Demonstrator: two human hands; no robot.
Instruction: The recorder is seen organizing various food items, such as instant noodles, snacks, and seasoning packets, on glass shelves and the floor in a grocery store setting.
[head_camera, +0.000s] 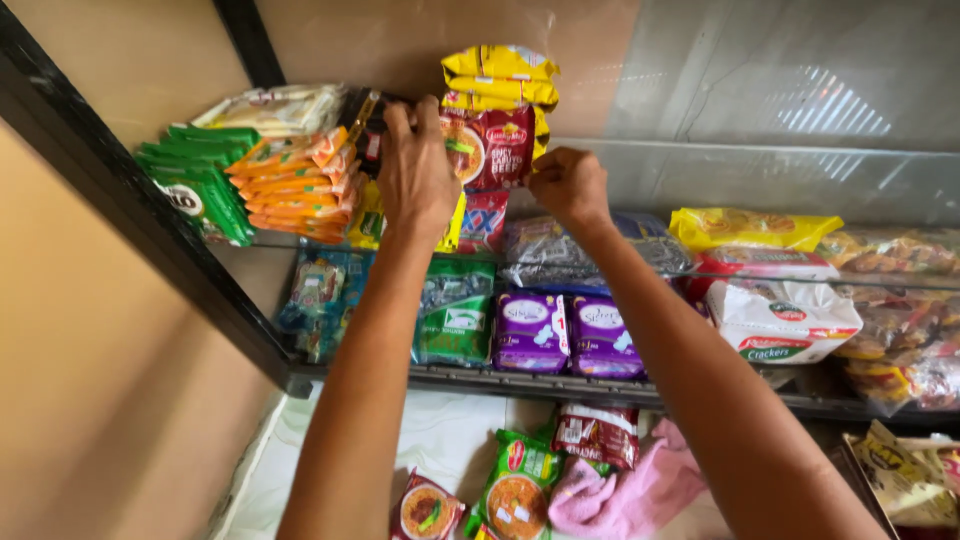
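Reaching up to the glass shelf (640, 275), both bare hands work at a stack of noodle packets (497, 115) standing against the back wall. Left hand (415, 165) closed with fingers curled over the left edge of the red noodle packet (495, 150) at the front of that stack; thumb hidden, so how firm the hold is I cannot tell. Right hand (570, 185) fisted just right of the red noodle packet, knuckles toward the camera, touching its lower right corner; whether it pinches anything I cannot tell. Yellow packets (500, 75) sit on top of the red noodle packet. Left of the stack: a pile of orange sachets (295, 190), then green sachets (200, 180) farther left, white packets (275, 108) above them. Right of the stack, well apart: a yellow packet (750, 228) lying flat on the glass. Below the glass shelf, on the next level: two purple packs (565, 335) side by side, a green pack (455, 315) to their left, a white cracker bag (780, 320) to their right. Lowest, under the stack: loose noodle packets (515, 490) and a pink cloth (630, 490) on a white surface (440, 435).
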